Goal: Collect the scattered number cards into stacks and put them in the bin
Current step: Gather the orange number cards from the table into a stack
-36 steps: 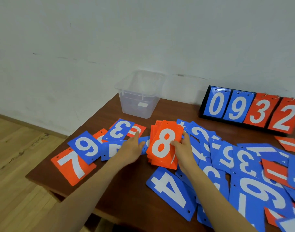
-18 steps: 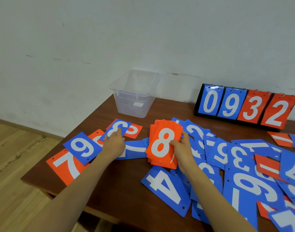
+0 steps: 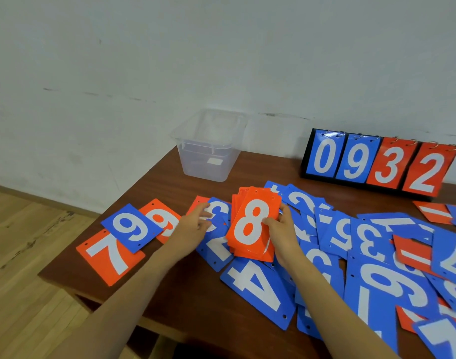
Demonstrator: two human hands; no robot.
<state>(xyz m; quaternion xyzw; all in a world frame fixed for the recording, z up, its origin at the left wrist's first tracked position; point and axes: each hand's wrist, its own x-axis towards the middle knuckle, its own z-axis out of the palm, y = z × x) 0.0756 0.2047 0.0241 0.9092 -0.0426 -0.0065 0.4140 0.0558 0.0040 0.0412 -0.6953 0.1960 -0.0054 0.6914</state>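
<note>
Blue and orange number cards lie scattered over the brown table [image 3: 170, 182]. My right hand [image 3: 282, 233] grips a stack of orange cards [image 3: 252, 226] by its right edge, an 8 on top, tilted just above the table. My left hand [image 3: 192, 228] pinches the left edge of a blue 3 card [image 3: 218, 209] right beside that stack. A blue 9 card [image 3: 131, 229], an orange 9 card [image 3: 164, 218] and an orange 7 card [image 3: 108, 255] lie to the left. A blue 4 card [image 3: 258, 286] lies in front. The clear plastic bin [image 3: 208, 156] stands behind, holding no cards.
A black flip scoreboard [image 3: 377, 161] reading 0932 stands at the back right against the wall. Several overlapping blue and orange cards [image 3: 377, 255] cover the table's right half. The table's left corner and front edge are close to the orange 7 card; wooden floor lies beyond.
My left hand took hold of the blue 3 card and drew it right toward the orange stack, uncovering the orange 9 card. My right hand kept holding the stack.
</note>
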